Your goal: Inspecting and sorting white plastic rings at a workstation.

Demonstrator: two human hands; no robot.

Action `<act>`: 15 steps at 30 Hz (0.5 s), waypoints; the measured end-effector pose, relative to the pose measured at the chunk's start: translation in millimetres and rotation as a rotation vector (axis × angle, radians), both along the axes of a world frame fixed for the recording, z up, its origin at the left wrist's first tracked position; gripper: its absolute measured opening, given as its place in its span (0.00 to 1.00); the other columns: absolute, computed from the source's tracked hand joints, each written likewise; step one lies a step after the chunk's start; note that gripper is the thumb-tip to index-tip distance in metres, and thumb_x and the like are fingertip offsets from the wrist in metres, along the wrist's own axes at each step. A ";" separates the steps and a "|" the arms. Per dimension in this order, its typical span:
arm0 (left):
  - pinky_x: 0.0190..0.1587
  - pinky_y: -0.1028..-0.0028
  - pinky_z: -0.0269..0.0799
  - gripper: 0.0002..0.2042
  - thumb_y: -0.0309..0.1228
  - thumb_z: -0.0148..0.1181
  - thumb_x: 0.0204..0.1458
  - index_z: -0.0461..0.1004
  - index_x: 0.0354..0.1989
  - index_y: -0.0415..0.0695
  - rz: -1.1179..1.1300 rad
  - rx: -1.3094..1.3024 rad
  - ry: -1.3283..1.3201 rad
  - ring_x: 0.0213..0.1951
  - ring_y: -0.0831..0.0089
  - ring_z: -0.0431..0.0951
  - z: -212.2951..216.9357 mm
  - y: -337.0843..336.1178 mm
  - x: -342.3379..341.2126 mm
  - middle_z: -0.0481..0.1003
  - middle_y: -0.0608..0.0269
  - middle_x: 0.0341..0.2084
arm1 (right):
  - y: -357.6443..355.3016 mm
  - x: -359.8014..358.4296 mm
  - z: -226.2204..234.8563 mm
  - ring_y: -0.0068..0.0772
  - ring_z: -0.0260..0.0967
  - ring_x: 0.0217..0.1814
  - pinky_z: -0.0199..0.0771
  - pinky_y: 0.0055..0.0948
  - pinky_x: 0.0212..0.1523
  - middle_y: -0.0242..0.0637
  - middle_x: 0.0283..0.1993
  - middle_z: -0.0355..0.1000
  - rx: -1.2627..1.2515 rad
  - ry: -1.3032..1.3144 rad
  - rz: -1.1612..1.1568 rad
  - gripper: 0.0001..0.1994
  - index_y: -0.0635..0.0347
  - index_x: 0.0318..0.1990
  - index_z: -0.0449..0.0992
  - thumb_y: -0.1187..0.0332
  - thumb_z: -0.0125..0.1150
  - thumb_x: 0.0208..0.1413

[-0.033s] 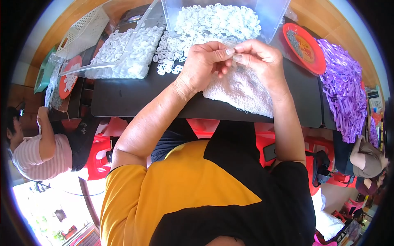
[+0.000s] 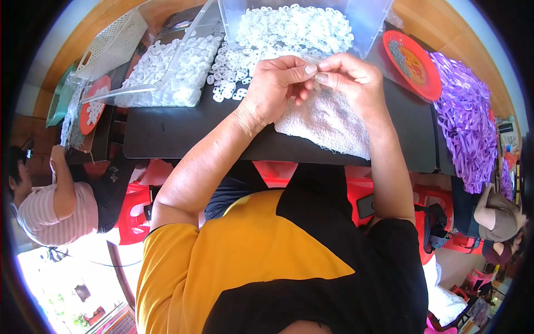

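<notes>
My left hand point(image 2: 278, 86) and my right hand point(image 2: 356, 83) meet fingertip to fingertip above the far part of the table. Both are closed in a pinch, thumbs against forefingers. Whatever sits between the fingertips is too small and too hidden to name. Beneath them a pale, fluffy towel point(image 2: 322, 128) lies on the dark table point(image 2: 183, 131). Just beyond my left hand, small white plastic pieces with holes point(image 2: 231, 64) are scattered loose. They spread from a clear plastic bin point(image 2: 371, 33) lying open toward me, with a heap of such pieces inside.
To the left stands a clear tub point(image 2: 192, 99) full of white pieces. At right, a red plate point(image 2: 425, 83) carries small grey metal parts, beside a heap of purple straps point(image 2: 464, 128). A person in stripes point(image 2: 61, 214) sits at left; another point(image 2: 495, 214) at right.
</notes>
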State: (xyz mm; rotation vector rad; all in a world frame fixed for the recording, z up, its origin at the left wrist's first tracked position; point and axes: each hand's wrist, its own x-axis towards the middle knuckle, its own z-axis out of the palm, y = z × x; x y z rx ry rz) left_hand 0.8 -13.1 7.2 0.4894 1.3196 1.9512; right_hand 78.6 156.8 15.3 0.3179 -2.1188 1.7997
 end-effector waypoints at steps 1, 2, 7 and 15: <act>0.26 0.78 0.66 0.09 0.31 0.57 0.58 0.74 0.35 0.37 -0.010 0.020 -0.002 0.23 0.76 0.71 0.3 -0.5 -0.7 0.74 0.63 0.24 | 1.0 -0.4 -0.8 0.21 0.73 0.35 0.73 0.20 0.38 0.34 0.34 0.76 0.013 0.017 -0.039 0.06 0.69 0.38 0.76 0.82 0.61 0.52; 0.26 0.78 0.67 0.09 0.31 0.57 0.58 0.74 0.35 0.37 -0.019 0.040 -0.004 0.24 0.76 0.72 1.1 -0.6 -0.6 0.74 0.63 0.24 | 1.2 1.0 0.1 0.21 0.73 0.35 0.73 0.20 0.38 0.34 0.34 0.76 0.012 0.020 -0.041 0.06 0.69 0.38 0.76 0.82 0.61 0.52; 0.28 0.76 0.68 0.10 0.32 0.54 0.59 0.75 0.38 0.35 0.066 0.001 0.120 0.27 0.76 0.72 0.6 1.5 -2.5 0.74 0.62 0.25 | 6.9 0.5 12.6 0.21 0.71 0.30 0.65 0.19 0.30 0.31 0.30 0.74 -0.016 -0.190 -0.046 0.04 0.63 0.35 0.75 0.72 0.58 0.56; 0.32 0.78 0.68 0.09 0.27 0.55 0.57 0.76 0.39 0.33 0.022 -0.046 0.248 0.28 0.78 0.73 8.5 1.8 5.8 0.77 0.61 0.27 | 3.5 1.4 13.3 0.23 0.72 0.33 0.67 0.21 0.35 0.31 0.28 0.73 -0.083 -0.145 -0.134 0.05 0.62 0.35 0.75 0.70 0.58 0.56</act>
